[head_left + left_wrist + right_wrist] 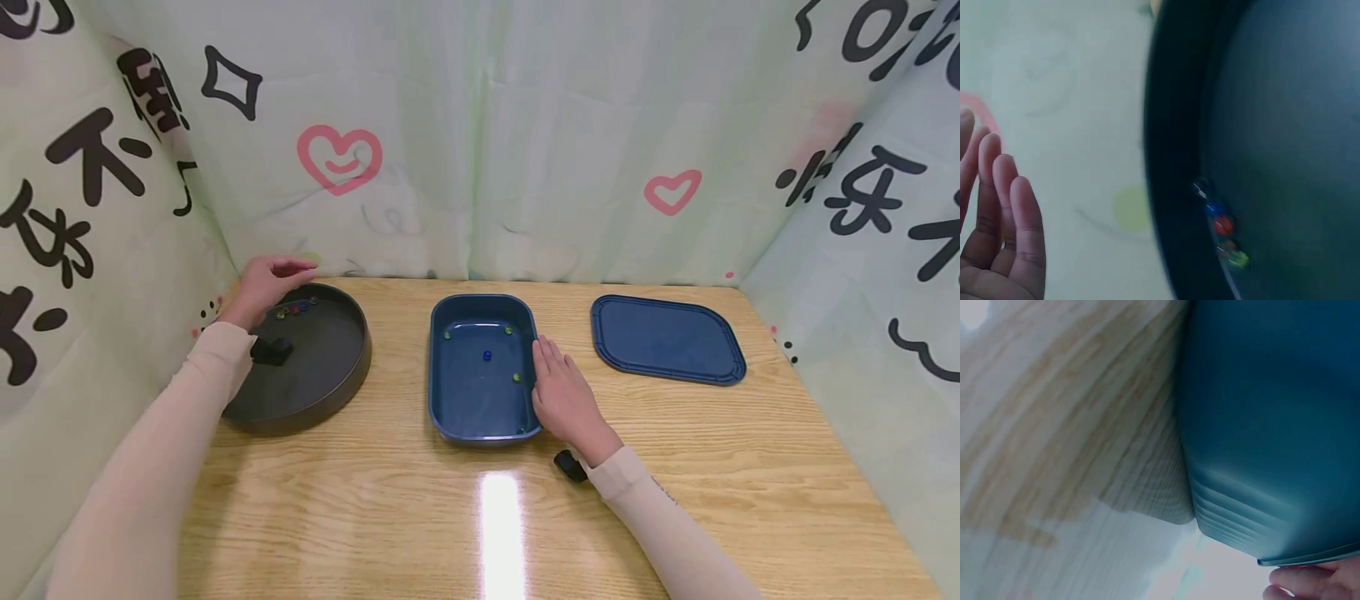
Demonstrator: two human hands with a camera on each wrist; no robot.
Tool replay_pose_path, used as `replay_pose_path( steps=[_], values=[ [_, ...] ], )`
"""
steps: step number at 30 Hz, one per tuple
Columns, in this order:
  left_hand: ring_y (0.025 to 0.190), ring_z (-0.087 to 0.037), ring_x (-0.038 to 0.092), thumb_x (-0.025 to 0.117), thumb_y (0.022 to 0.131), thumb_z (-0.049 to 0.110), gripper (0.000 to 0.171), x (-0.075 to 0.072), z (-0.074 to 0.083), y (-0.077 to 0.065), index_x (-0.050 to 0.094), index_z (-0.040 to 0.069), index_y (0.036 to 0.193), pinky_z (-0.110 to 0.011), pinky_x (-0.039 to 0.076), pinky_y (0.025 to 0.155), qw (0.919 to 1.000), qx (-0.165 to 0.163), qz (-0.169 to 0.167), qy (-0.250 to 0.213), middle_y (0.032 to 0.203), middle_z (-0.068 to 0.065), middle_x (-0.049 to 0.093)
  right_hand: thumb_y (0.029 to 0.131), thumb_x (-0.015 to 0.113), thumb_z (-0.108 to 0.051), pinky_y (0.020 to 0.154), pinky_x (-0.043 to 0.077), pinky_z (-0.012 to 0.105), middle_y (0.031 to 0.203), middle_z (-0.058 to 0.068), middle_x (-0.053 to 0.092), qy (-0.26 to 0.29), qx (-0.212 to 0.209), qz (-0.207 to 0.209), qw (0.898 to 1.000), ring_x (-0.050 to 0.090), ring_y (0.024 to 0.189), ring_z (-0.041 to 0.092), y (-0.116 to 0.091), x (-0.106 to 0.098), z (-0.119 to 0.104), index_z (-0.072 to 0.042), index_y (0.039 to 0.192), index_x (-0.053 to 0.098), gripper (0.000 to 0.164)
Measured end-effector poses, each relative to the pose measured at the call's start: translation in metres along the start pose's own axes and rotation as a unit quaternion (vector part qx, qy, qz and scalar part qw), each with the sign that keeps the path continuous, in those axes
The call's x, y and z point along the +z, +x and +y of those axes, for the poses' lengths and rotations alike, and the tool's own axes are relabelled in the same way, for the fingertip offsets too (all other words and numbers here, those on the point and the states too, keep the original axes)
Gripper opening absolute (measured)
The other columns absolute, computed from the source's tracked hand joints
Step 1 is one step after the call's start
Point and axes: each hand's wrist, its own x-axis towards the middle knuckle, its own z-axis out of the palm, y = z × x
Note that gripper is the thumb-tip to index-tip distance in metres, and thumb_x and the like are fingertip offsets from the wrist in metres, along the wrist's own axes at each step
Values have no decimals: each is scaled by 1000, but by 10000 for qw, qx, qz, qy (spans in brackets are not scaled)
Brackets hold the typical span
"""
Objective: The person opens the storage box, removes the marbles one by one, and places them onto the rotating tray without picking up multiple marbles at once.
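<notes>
My left hand (266, 287) hovers over the far left side of a dark round pan (322, 367), its fingers extended and close together. No object shows between its fingers and thumb in the left wrist view. Glass marbles in red, blue, green and clear (1223, 225) lie in a row along the pan's inner wall. A deep blue rectangular box (480, 404) stands in the middle, with several green marbles and a blue marble (487, 356) spread over its floor. Straight fingers of my right hand (564, 396) rest along the box's right rim.
A blue lid-like tray (667, 340) lies flat at the back right of the wooden table (390, 517). A pale printed curtain (525, 192) encloses the back and both sides. Black wrist camera mounts (571, 466) sit at both wrists.
</notes>
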Motion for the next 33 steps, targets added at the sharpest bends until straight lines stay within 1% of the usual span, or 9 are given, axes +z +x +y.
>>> replay_pose_path(
  steps=[3,5,8,12,17,20,27,29,33],
  values=[
    [81,12,53,65,87,34,39,-1,-11,1,66,8,116,-11,44,76,9996,-33,263,-78,84,29,59,96,40,-14,115,24,49,154,21,21,5,10,-15,10000,21,144,33,0,0,2,7,146,22,57],
    [81,13,52,65,87,36,47,-1,-17,1,62,3,121,-12,43,78,9990,-123,423,-69,85,30,59,96,40,-14,114,24,49,154,21,22,24,6,-13,10000,22,144,33,0,0,2,8,146,22,57],
    [81,14,51,64,89,31,49,-1,-26,2,58,-4,124,-11,43,79,9978,-165,616,-165,83,32,57,95,40,-14,114,24,49,154,21,22,74,10,1,10000,21,144,33,0,1,3,7,146,22,57],
    [79,15,50,62,91,20,45,-2,-36,2,56,-9,123,-6,42,74,9958,-198,860,-264,78,35,53,95,41,-13,114,24,50,154,21,22,136,6,21,9999,22,144,33,0,2,2,7,146,22,58],
    [72,16,48,62,91,17,41,-3,-47,0,58,-10,121,-6,40,70,9934,-370,1085,-29,70,37,49,95,41,-14,115,24,49,154,21,22,128,28,9,9999,22,144,33,0,2,2,7,146,22,58],
    [68,17,48,63,90,14,39,-3,-54,-1,59,-10,119,-7,40,68,9921,-382,1190,80,66,36,50,95,41,-14,115,24,49,154,20,22,135,32,18,9999,22,144,33,0,1,2,7,146,22,58],
    [62,19,50,66,86,5,37,-2,-65,-4,59,-13,117,-2,41,62,9890,-356,1422,-178,64,36,50,95,40,-13,115,24,49,154,21,21,183,0,56,9998,21,144,33,-1,2,3,7,146,22,57],
    [62,20,49,66,86,6,36,-1,-67,-5,60,-13,117,-2,40,61,9887,-389,1444,-62,66,33,52,95,40,-12,114,24,49,154,21,22,206,-8,83,9998,22,144,33,-1,1,3,7,146,22,57],
    [61,21,46,66,87,11,34,-1,-73,-6,63,-8,115,-4,41,62,9857,-559,1530,433,84,11,68,95,39,-12,114,24,49,154,21,22,203,-11,95,9997,22,144,33,-1,2,3,6,146,22,57]
  ],
)
